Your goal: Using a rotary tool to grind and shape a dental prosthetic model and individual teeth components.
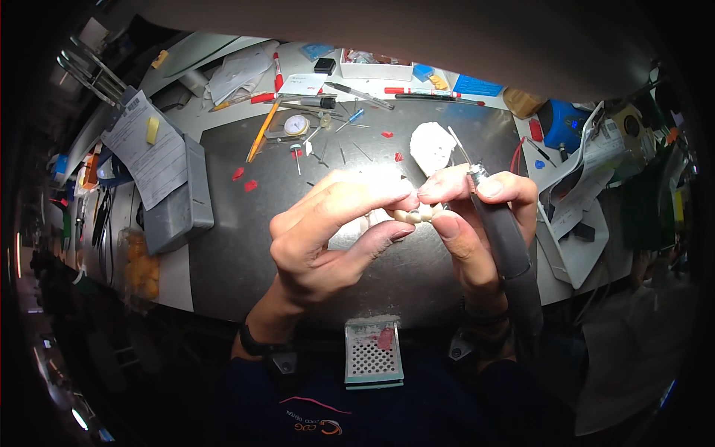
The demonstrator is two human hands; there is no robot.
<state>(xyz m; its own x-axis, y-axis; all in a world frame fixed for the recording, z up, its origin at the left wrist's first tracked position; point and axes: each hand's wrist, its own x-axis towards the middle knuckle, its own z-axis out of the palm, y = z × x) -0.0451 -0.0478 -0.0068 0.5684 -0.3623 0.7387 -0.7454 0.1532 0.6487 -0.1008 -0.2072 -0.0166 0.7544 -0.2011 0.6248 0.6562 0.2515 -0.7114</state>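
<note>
A tooth-coloured dental bridge (424,214) is pinched between the fingertips of both hands, above the dark work mat. My left hand (324,223) grips its left end with thumb and forefinger. The thumb and fingertips of my right hand (477,223) touch its right end. That same hand also carries a dark rotary handpiece (503,235), whose thin metal bur (459,145) points up and away. Just beyond the fingers lies a white plaster piece (432,147). Another pale piece (350,235) on the mat is partly covered by my left hand.
A perforated tray (372,357) juts from the bench's near edge. Red scraps (250,185), loose burs and a round dial gauge (296,125) lie on the mat (238,276). At left stands a grey box (179,212) with papers; at right, a blue device (562,123) and a white tray (570,257).
</note>
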